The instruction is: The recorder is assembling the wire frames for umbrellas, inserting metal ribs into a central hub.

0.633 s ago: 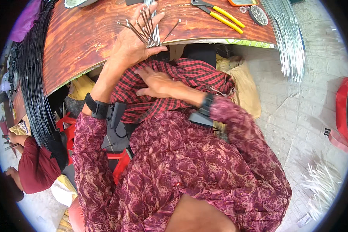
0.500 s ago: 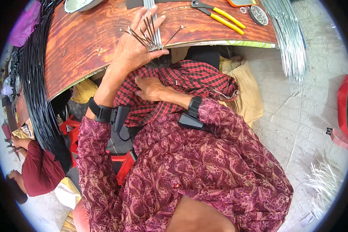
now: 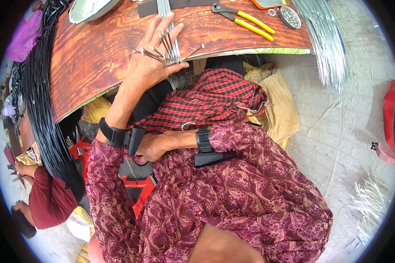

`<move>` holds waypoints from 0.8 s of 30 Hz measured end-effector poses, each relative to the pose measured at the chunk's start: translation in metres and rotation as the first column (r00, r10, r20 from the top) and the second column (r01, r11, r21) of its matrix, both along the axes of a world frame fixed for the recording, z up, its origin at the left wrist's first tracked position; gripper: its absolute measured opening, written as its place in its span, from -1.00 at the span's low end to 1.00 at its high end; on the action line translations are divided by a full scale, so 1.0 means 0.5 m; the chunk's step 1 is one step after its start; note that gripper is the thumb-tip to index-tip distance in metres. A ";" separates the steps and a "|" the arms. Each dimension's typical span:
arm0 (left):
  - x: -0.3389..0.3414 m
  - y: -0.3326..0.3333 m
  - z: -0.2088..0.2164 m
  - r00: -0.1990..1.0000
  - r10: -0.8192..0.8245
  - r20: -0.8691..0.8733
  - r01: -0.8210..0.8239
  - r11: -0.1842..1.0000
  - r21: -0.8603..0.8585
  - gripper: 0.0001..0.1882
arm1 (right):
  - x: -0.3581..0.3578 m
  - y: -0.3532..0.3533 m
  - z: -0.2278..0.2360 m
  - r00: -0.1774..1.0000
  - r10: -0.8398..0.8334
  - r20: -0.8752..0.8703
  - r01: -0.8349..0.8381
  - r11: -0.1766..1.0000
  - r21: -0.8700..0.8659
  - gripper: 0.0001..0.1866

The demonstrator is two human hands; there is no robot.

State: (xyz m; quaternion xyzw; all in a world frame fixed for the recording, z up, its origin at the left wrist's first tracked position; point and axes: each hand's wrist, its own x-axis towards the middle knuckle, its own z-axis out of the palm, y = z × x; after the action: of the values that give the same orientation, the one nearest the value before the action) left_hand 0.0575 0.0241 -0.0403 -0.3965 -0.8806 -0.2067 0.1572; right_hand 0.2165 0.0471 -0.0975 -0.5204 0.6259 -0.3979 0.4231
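Observation:
My left hand (image 3: pixel 149 65) lies stretched out at the near edge of the wooden table, across a narrow bundle of pale grey strands (image 3: pixel 174 49). Several thin dark rods with small light tips (image 3: pixel 166 41) fan out over its fingers and thumb. Lower down, my right hand (image 3: pixel 152 147) is curled close to my body, beside the left wrist. A black device (image 3: pixel 135 141) strapped to that wrist covers part of its fingers, and whatever they grip is hidden. Red-and-black checked cloth (image 3: pixel 202 98) lies bunched over my lap.
Yellow-handled pliers (image 3: pixel 248 25), an oval dish of small clear pieces (image 3: pixel 290 17) and a pale bowl (image 3: pixel 90 8) sit on the table (image 3: pixel 92 48). Black strands (image 3: pixel 41 87) hang off its left side, silvery ones (image 3: pixel 329 52) off its right. Another person's sleeve (image 3: pixel 50 197) shows at left.
My right hand has left the checked cloth, moving down and left toward my body. The cloth has shifted right, uncovering dark fabric below the table edge. My left hand stays on the strands.

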 end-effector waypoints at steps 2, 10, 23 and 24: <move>0.004 0.003 0.008 1.000 0.020 0.011 -0.020 1.000 0.007 0.00 | 0.004 0.042 -0.011 0.989 -0.143 -0.041 0.133 0.972 -0.192 -0.64; 0.020 0.006 0.028 0.991 0.076 0.109 -0.070 0.996 -0.054 0.05 | -0.126 0.375 0.126 0.870 -0.453 0.194 0.461 0.887 0.007 -0.75; 0.002 -0.002 0.008 0.997 0.032 0.063 -0.031 0.999 -0.021 0.00 | -0.246 0.333 0.221 0.330 -0.781 -0.530 0.579 0.611 -0.540 -0.57; 0.005 -0.002 0.004 0.998 0.020 0.056 -0.020 1.000 -0.007 0.00 | -0.243 0.339 0.224 0.335 -0.763 -0.553 0.593 0.627 -0.505 -0.62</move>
State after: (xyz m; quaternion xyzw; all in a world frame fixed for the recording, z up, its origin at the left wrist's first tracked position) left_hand 0.0601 0.0230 -0.0382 -0.3823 -0.8891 -0.2134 0.1334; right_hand 0.0950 0.2167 0.0146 -0.3630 0.8500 -0.3598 -0.1277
